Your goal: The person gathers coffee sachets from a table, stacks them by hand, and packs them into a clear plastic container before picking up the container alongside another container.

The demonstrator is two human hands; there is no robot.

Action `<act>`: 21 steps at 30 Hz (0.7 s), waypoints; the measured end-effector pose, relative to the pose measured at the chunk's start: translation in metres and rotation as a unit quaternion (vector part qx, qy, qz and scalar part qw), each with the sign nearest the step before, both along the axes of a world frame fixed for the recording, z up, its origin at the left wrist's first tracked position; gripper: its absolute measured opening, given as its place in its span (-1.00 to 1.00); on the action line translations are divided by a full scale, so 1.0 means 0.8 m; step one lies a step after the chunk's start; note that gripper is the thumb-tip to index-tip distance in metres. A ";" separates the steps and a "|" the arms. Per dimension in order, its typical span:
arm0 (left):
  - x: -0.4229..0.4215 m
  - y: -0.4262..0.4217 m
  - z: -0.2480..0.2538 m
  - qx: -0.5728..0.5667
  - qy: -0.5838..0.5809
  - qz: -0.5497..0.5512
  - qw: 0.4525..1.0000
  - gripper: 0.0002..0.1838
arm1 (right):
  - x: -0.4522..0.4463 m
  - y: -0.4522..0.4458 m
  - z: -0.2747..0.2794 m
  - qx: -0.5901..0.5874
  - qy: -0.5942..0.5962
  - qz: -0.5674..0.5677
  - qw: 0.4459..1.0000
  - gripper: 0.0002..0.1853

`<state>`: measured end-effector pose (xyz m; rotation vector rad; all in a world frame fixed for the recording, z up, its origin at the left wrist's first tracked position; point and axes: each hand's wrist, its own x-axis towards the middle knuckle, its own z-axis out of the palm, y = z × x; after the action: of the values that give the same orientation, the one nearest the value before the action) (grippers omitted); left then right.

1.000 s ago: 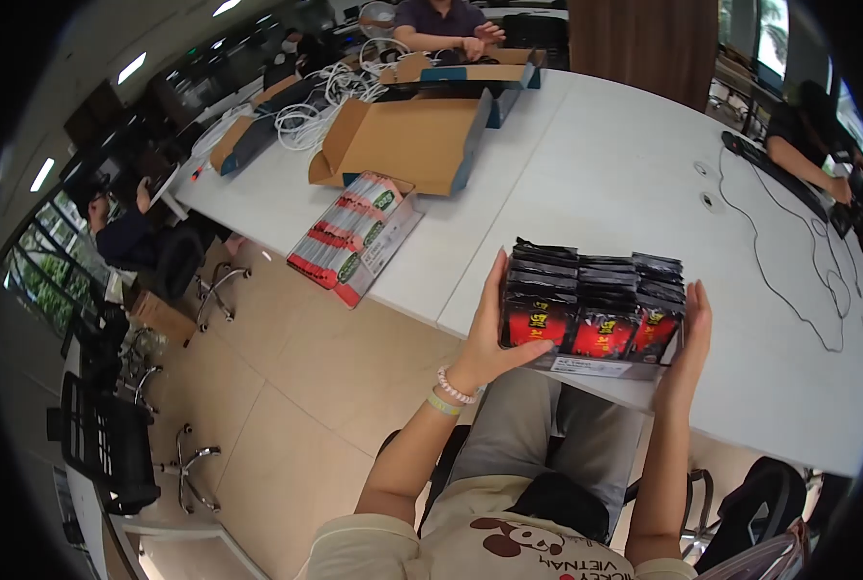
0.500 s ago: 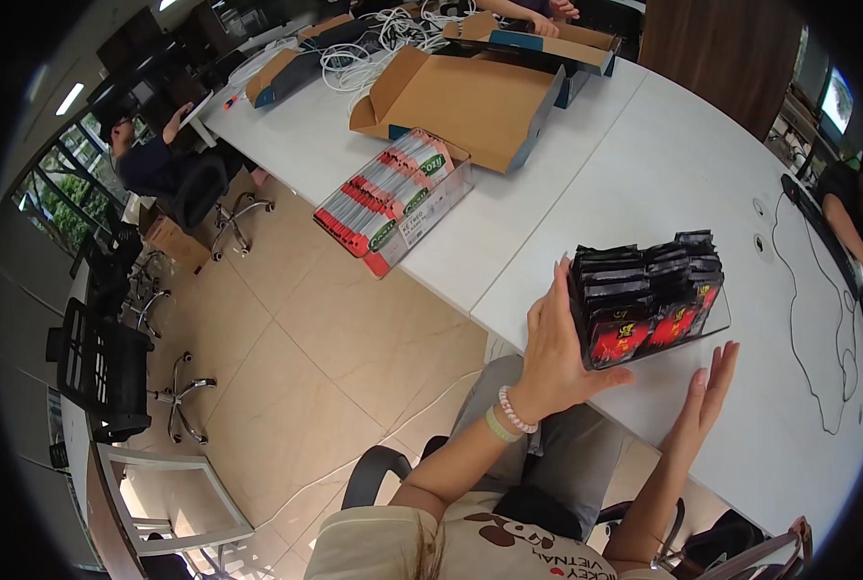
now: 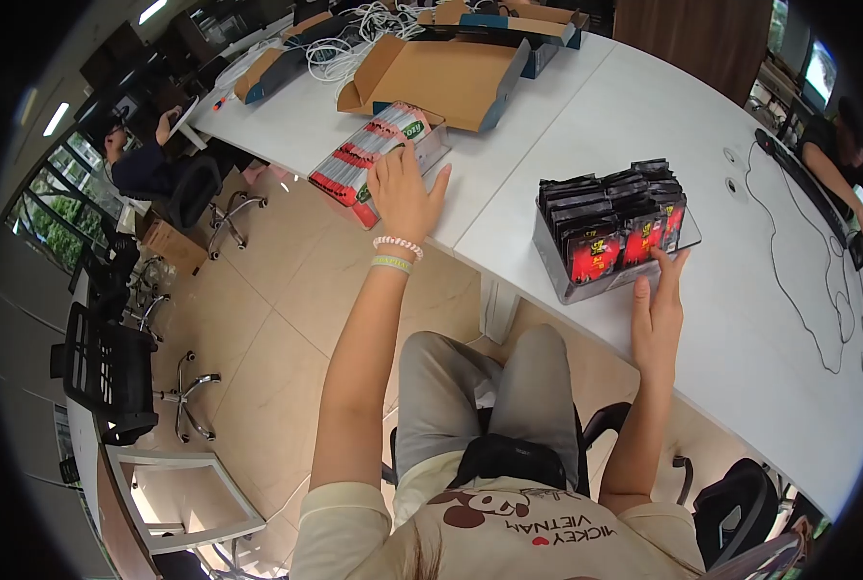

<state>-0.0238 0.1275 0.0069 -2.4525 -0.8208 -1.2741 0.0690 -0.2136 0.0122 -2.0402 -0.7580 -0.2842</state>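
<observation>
A clear box of black and red sachets (image 3: 610, 227) stands on the white table (image 3: 509, 208) in front of me. My right hand (image 3: 659, 304) touches its near right corner, fingers apart, not wrapped round it. Farther left, a clear box of red and white sachets (image 3: 359, 159) lies at the table's edge. My left hand (image 3: 405, 193) is over the near right side of that box, fingers spread; whether the fingertips touch the sachets I cannot tell.
An open cardboard box (image 3: 436, 82) lies behind the red and white sachets, with white cables (image 3: 340, 58) beyond. A keyboard (image 3: 804, 184) and its cable are at the right, near a person (image 3: 837, 159). Another person (image 3: 142, 159) sits far left. Office chairs stand on the floor.
The black sachet box, earlier held between both hands, now rests on the table. My left hand has left it and moved left to the red and white sachets; my right hand has come up against its corner.
</observation>
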 end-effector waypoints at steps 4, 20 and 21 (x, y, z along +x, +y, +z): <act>-0.010 0.012 0.007 -0.017 -0.011 0.005 1.000 -0.44 | 0.010 -0.004 -0.004 0.006 0.014 -0.007 1.000 -0.44; -0.079 0.152 -0.042 -0.343 -0.444 -0.275 0.781 -0.38 | 0.043 0.028 -0.025 0.231 0.182 -0.014 0.956 -0.63; -0.077 0.159 -0.042 -0.431 -0.484 -0.327 0.688 -0.30 | 0.040 0.035 -0.021 0.228 0.182 -0.013 0.956 -0.63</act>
<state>-0.0854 0.2546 -0.0270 -2.6765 -0.8790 -3.2716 0.1009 -0.1860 -0.0050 -1.6001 -0.3899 -0.0800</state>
